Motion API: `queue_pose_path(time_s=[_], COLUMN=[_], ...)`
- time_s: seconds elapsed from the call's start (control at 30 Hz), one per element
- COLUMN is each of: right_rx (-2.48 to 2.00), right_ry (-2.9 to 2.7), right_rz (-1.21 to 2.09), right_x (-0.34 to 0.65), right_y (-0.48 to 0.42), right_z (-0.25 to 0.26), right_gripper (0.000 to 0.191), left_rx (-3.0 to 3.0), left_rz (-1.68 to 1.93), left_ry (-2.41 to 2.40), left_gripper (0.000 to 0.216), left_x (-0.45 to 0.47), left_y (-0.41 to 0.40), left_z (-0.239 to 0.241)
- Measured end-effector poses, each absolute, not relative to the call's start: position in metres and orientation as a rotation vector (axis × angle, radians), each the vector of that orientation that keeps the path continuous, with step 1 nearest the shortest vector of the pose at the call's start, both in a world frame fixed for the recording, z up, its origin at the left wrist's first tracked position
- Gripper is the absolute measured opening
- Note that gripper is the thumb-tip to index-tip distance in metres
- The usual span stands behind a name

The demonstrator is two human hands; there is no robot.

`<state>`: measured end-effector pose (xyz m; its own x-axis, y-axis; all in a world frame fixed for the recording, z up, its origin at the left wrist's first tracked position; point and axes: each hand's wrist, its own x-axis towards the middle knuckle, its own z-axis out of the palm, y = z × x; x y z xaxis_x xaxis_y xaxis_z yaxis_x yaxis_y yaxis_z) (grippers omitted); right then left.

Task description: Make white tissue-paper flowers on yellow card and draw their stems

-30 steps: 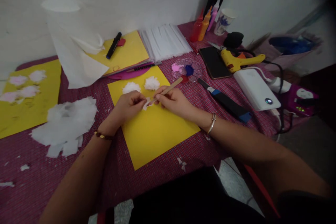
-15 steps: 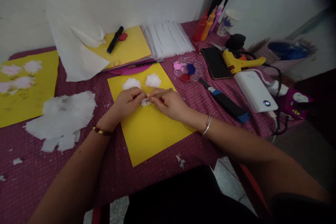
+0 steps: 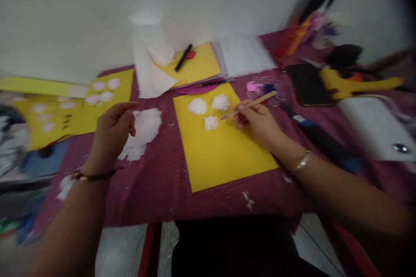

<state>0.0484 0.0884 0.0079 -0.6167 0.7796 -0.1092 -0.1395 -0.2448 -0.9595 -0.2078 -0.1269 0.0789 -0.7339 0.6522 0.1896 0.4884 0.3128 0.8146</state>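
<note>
Left hand: it has come away from the small puff and is now raised at the near-left edge of the ragged stack of thin white tissue pieces [image 3: 146,127]. The left hand [image 3: 113,132] is half open, index finger out, nothing visible in it.
Right hand: the right hand [image 3: 258,123] has drawn back a little, its fingers closed round a flat, pale wooden stick [image 3: 261,99].
Small puff: the small, crumpled white tissue puff [image 3: 211,123], just left of the right hand, now sits uncovered on the yellow paper sheet [image 3: 224,156]; I'd judge it set in place.
Larger puffs: two fluffy white tissue puffs [image 3: 197,106] lie just beyond it, so three make a cluster.
Stick tip: just beside the small puff; contact I can't make out.
Hidden: the left hand covers part of the stack; whether they touch is unclear.
Blurred: the clear plastic paint dish [image 3: 276,91] beyond the right hand, and the coloured squeeze bottles [image 3: 300,37] farther off.
</note>
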Motion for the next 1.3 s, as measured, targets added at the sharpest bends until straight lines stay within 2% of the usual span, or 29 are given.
queue_pose_path(time_s=[0.13, 0.33, 0.47, 0.83, 1.0, 1.07, 1.17, 1.3], right_rx=[-0.833, -0.855, -0.819, -0.822, -0.800, -0.793, -0.775, -0.775], right_ry=[-1.444, -1.486, -1.503, -1.530, -1.561, -1.578, -1.596, -1.595], right_rz=[1.927, 1.903, 1.890, 1.901, 1.891, 1.882, 1.890, 1.903], right_x=[0.047, 0.048, 0.048, 0.048, 0.048, 0.048, 0.048, 0.047], right_y=[0.084, 0.082, 0.081, 0.081, 0.080, 0.081, 0.082, 0.082], right_z=[0.008, 0.011, 0.008, 0.009, 0.008, 0.007, 0.007, 0.006], right_gripper=[0.006, 0.008, 0.008, 0.006, 0.009, 0.010, 0.010, 0.009], left_rx=[0.909, 1.457, 1.567, 1.348, 1.678, 1.731, 1.758, 1.565], left_rz=[1.176, 0.683, 0.534, 0.783, 0.486, 0.418, 0.517, 0.951], left_ry=[2.630, 2.723, 2.749, 2.841, 2.868, 2.870, 2.864, 2.872], left_gripper=[0.016, 0.013, 0.015, 0.012, 0.039, 0.031, 0.006, 0.011], left_x=[-0.225, -0.206, -0.194, -0.198, -0.211, -0.216, -0.217, -0.202], left_y=[-0.189, -0.237, -0.238, -0.216, -0.186, -0.177, -0.173, -0.175], left_z=[0.073, 0.038, 0.029, 0.035, 0.029, 0.028, 0.035, 0.062])
